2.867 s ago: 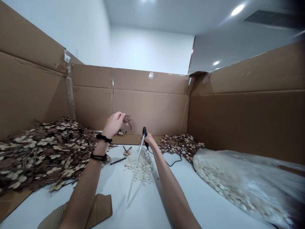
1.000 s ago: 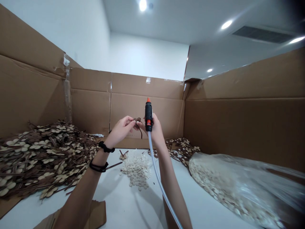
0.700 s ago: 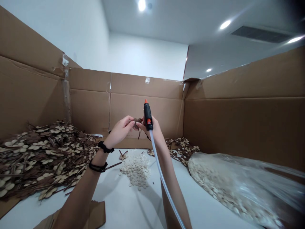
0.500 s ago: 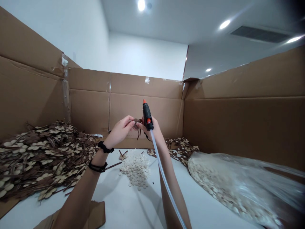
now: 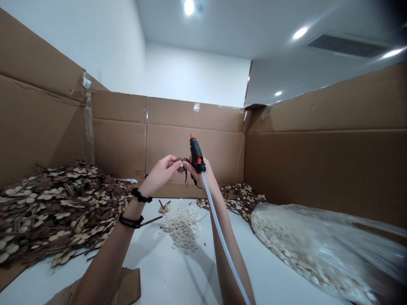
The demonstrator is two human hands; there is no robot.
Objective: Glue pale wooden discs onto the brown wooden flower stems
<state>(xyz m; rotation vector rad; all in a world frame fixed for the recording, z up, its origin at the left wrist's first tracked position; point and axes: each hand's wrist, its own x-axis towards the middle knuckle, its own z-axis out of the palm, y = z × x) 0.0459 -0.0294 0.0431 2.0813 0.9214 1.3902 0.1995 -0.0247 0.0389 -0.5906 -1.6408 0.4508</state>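
My left hand (image 5: 160, 171) is closed, thumb and fingertips pinching a small brown flower-shaped piece (image 5: 180, 169) with a thin dark strip hanging from it. A small white disc (image 5: 181, 164) shows on the piece between my two thumbs. My right hand (image 5: 208, 169) is wrapped round a black and orange glue gun (image 5: 196, 150), its orange nozzle pointing up and away. The right thumb also touches the flower piece. From the gun's rear a long translucent glue stick (image 5: 219, 231) runs down over my right forearm. Part of the right fingers is hidden behind the gun.
Loose white discs (image 5: 182, 231) lie on the white table (image 5: 152, 271). At left is a large heap of brown and cream flower pieces (image 5: 63, 207); a smaller heap (image 5: 238, 197) lies behind. A clear plastic bag of discs (image 5: 305, 237) sits right. Cardboard walls (image 5: 197, 144) surround the table.
The white disc now shows on the brown flower piece between my thumbs. My fingers have shifted slightly there, and the glue gun has tilted very little.
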